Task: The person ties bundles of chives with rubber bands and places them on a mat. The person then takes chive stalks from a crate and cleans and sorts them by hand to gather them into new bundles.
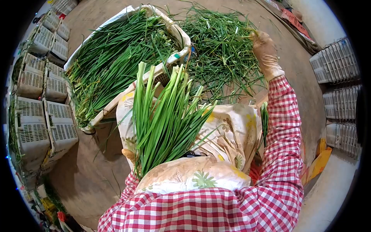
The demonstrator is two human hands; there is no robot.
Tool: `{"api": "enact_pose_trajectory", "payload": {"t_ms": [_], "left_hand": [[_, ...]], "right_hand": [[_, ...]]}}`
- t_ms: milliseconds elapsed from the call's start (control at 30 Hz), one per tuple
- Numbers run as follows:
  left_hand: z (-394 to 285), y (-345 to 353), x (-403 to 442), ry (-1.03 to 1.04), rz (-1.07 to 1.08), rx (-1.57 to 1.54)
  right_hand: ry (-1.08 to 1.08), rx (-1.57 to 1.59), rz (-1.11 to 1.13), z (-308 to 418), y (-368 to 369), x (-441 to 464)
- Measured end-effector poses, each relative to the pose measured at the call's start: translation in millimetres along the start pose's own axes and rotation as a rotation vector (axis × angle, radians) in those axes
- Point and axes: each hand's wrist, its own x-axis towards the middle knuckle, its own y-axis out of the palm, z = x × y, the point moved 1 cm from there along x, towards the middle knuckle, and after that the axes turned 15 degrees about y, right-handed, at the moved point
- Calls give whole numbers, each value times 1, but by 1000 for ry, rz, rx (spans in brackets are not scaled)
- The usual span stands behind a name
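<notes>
On my lap lies a loose bunch of garlic chives [166, 120], its pale cut ends pointing away from me and its leaf tips toward me. My left hand [130, 155], in a tan glove, is closed at the bunch's left edge; the leaves hide most of its fingers. Out to the right, my gloved right hand [265, 52] is closed in a pinch on a few thin yellowish chive scraps [249, 35]. Below that hand, a heap of loose chive trimmings [224, 50] spreads over the floor. A patterned apron [232, 135] covers my knees.
At front left stands a large white-rimmed basket [184, 34] full of garlic chives [116, 58]. White plastic crates [33, 127] are stacked along the left. More grey crates [335, 63] line the right wall. A yellow-orange bag [319, 166] lies at right.
</notes>
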Motion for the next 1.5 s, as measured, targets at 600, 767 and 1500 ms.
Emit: {"api": "enact_pose_trajectory", "payload": {"t_ms": [600,767,1500], "left_hand": [[-9,66,22,-36,110,-118],[-10,69,21,-31,114,-104],[-12,75,16,-27,127,-100]], "right_hand": [[-669,47,356,148,-38,-147],[-558,604,601,157,-66,-188],[-387,983,1480,201,-67,-241]]}}
